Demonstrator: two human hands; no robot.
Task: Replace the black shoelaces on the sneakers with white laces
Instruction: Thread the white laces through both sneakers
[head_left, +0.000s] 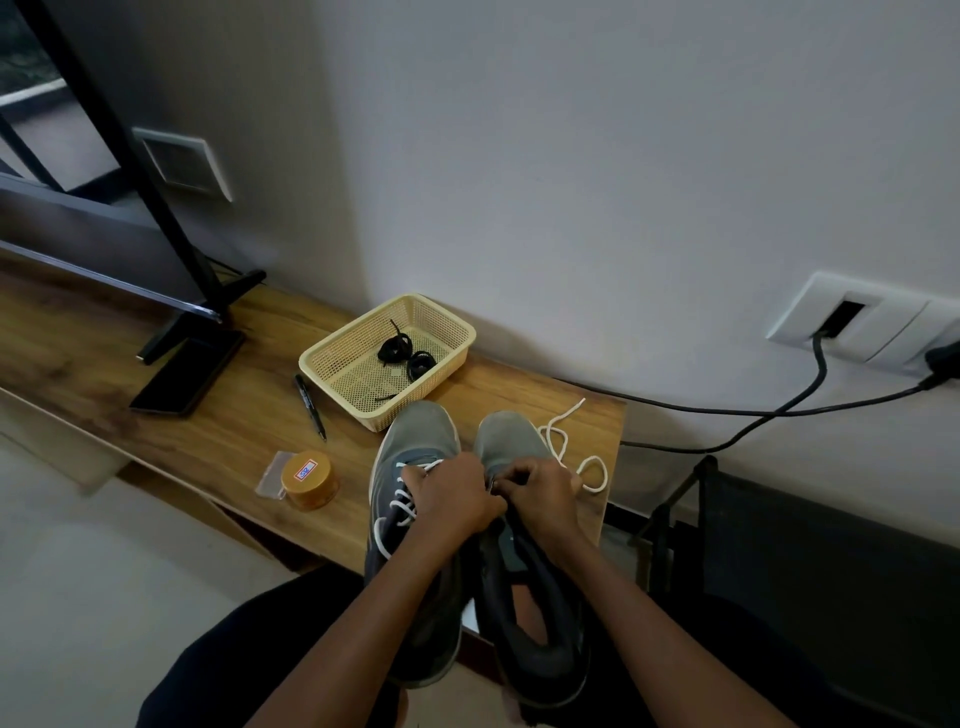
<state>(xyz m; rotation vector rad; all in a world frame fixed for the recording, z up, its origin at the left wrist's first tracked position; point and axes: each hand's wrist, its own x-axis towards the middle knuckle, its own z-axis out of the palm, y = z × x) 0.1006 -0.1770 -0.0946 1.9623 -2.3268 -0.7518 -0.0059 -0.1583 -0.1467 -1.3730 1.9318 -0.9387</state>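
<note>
Reaching forward from the lap, both forearms converge over the right sneaker (506, 436) on the wooden table (234, 441). The left hand (452, 493) is curled at its inner eyelet edge, and what it grips is hidden. The right hand (543, 493) pinches the white lace (567, 412), which trails rightward. Black laces (395, 345) lie in the basket (358, 326).

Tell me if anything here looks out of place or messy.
Nothing is damaged or spilled. The white lace trails in loose loops beside the right sneaker, close to the table's right edge. Both it and the left sneaker overhang the near edge.
</note>
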